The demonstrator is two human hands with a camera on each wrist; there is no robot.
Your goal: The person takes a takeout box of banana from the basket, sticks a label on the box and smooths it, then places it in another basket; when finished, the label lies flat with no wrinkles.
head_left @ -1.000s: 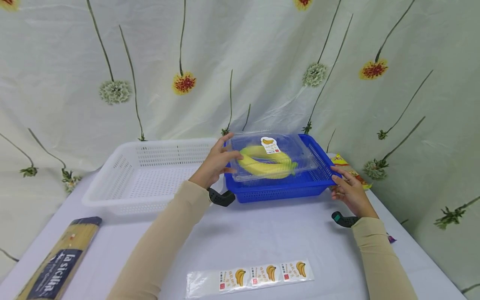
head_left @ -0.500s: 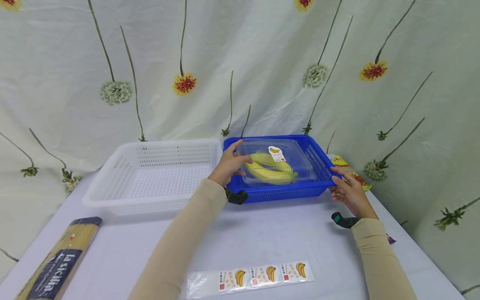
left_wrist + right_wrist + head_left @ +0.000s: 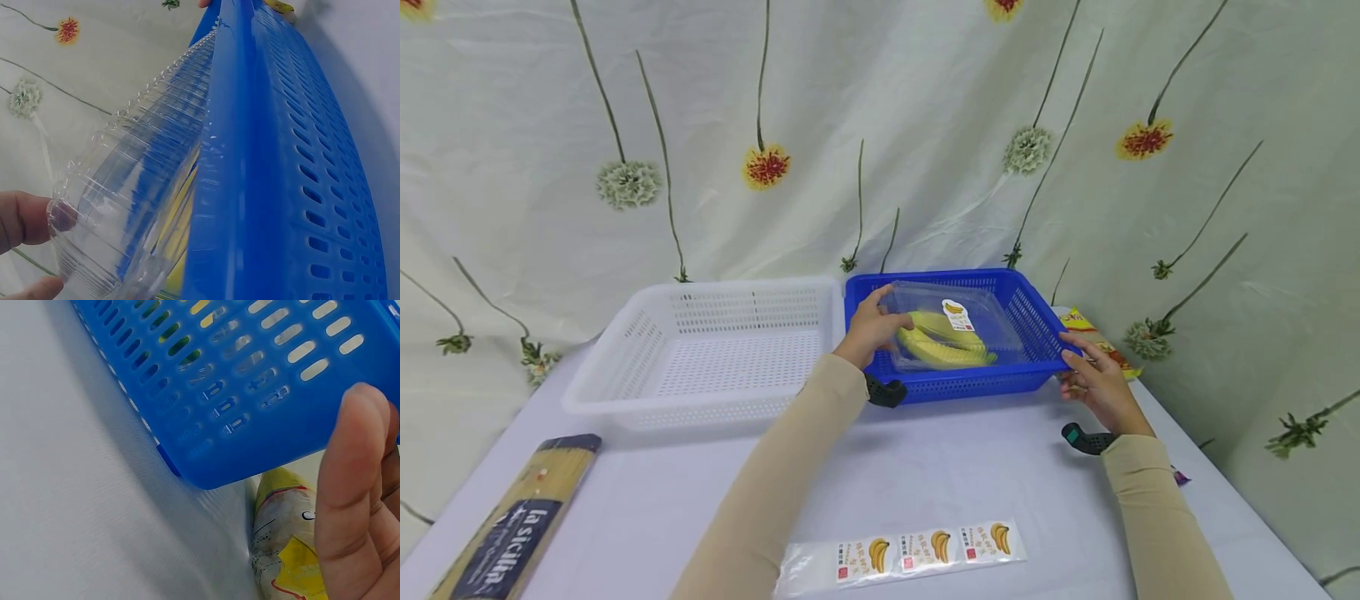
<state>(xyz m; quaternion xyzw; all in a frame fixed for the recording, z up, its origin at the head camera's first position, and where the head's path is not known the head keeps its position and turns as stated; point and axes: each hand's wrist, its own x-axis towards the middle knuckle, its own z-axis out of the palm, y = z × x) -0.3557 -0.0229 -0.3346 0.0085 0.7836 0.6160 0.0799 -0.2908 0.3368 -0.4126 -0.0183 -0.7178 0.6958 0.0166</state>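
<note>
A clear plastic box [image 3: 917, 292] with yellow bananas [image 3: 951, 354] inside and a banana sticker [image 3: 956, 314] on its lid sits low within the blue basket [image 3: 970, 387], tilted. My left hand [image 3: 872, 331] grips the box by its left end, thumb toward the front; in the left wrist view a fingertip [image 3: 61, 215] presses against the clear plastic [image 3: 94, 187]. At the basket's front right corner, my right hand [image 3: 1099, 382] holds the rim. The right wrist view has the thumb [image 3: 353, 487] beside the basket wall [image 3: 250, 434].
Left of the blue basket stands a white basket [image 3: 662, 408]. A pack of spaghetti [image 3: 520, 525] lies at the front left. Near the front is a strip of banana stickers [image 3: 925, 554]. A yellow snack bag [image 3: 1101, 342] lies behind the right hand, against the floral cloth [image 3: 925, 125].
My left hand has moved right and down, lowering the banana box from above the blue basket's rim into it. The right hand has stayed at the basket's corner.
</note>
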